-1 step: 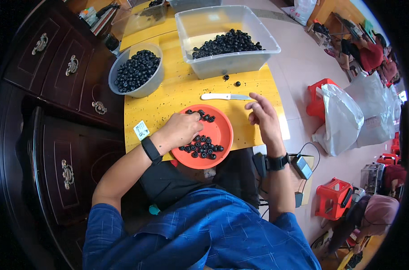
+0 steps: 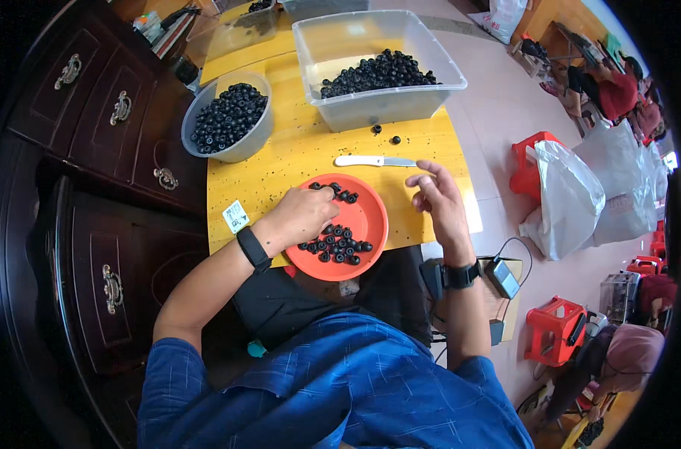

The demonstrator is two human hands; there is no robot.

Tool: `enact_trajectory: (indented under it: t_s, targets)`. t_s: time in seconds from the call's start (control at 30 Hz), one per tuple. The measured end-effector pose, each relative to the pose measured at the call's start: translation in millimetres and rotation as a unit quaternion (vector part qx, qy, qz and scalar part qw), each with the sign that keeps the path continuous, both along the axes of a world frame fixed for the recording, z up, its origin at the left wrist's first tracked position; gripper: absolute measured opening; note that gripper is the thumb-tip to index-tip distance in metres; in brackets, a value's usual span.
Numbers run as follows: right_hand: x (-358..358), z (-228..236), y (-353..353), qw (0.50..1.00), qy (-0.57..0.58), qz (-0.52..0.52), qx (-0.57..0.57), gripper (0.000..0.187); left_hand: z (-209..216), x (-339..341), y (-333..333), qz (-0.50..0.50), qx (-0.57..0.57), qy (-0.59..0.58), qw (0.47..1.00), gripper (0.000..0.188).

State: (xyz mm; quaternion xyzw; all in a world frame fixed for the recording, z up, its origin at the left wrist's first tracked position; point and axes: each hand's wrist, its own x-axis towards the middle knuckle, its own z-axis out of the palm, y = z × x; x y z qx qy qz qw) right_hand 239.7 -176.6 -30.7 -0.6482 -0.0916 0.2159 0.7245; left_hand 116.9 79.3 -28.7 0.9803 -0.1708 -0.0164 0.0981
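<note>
An orange-red round plate (image 2: pixel 370 213) at the table's near edge holds several small black round parts (image 2: pixel 339 243), some showing a hole in the end. Over its left side, my left hand (image 2: pixel 304 213) is closed, fingers bent down among the upper parts. What its fingertips grip is hidden. Right of the plate hangs my right hand (image 2: pixel 439 196), holding nothing; its index finger stretches out and the others are loosely bent, apart from the thumb. Beyond those fingertips lies a white-handled knife (image 2: pixel 363 161), its blade pointing right.
A round tub (image 2: pixel 228 142) and a larger clear bin (image 2: pixel 389 105), both with black parts, stand farther back on the yellow table (image 2: pixel 295 142). Two loose parts lie before the bin. Dark drawers (image 2: pixel 101 157) border the left; red stools (image 2: pixel 554 329) and other people are right.
My right hand's fingertips have shifted very slightly toward me. My left hand, the plate and the knife look the same.
</note>
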Motion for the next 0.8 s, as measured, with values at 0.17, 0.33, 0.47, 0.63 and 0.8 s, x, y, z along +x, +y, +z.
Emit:
enact_trajectory:
  t_s: [0.17, 0.33, 0.47, 0.63, 0.8]
  targets:
    - [-27.4, -9.5, -14.4, 0.988, 0.083, 0.06, 0.112, 0.024, -3.2, 1.8, -4.4, -0.027, 0.055, -0.016, 0.998, 0.009]
    - [-51.1, -9.1, -6.7, 0.977, 0.11, 0.089, 0.158, 0.031, -0.9, 4.3, -2.2, -0.003, 0.01, -0.029, 1.0, 0.009]
    - [-67.2, 0.1, -1.2, 0.956, 0.161, 0.129, 0.21, 0.03, 30.3, -3.5, -14.1, 0.057, -0.197, -0.105, 0.973, 0.006]
    - [-77.3, -6.3, 11.0, 0.925, 0.172, 0.173, 0.291, 0.025, 53.9, -30.9, -42.0, 0.143, -0.454, -0.024, 0.879, 0.006]
    - [-85.3, -5.8, 19.6, 0.917, 0.184, 0.19, 0.298, 0.025, 65.3, -45.1, -53.8, 0.127, -0.435, -0.085, 0.887, 0.006]
